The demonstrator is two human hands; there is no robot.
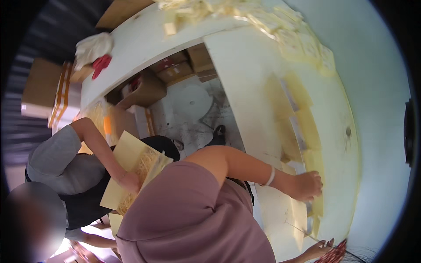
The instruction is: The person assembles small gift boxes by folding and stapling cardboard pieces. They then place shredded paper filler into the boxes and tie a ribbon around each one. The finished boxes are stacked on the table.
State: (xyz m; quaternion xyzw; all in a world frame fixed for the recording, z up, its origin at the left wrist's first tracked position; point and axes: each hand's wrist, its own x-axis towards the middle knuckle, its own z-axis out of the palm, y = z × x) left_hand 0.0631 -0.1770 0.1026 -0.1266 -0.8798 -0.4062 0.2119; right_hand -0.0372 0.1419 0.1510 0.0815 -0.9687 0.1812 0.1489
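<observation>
My left hand, with a white band on its wrist, is at a row of pale yellow boxes on the white table. Its fingers are curled in; what they hold, if anything, is hidden. Lower down, my right hand has its fingers pinched on a thin dark cord, beside a bundle of red cords. To my left, a co-worker's hand reaches into an open yellow box filled with straw-like shredded filler.
Many pale yellow packets are heaped along the table's far edge. Cardboard boxes stand on the floor in the table's gap. White and red cloths lie at the far left, near a taped carton. A co-worker sits close at my left.
</observation>
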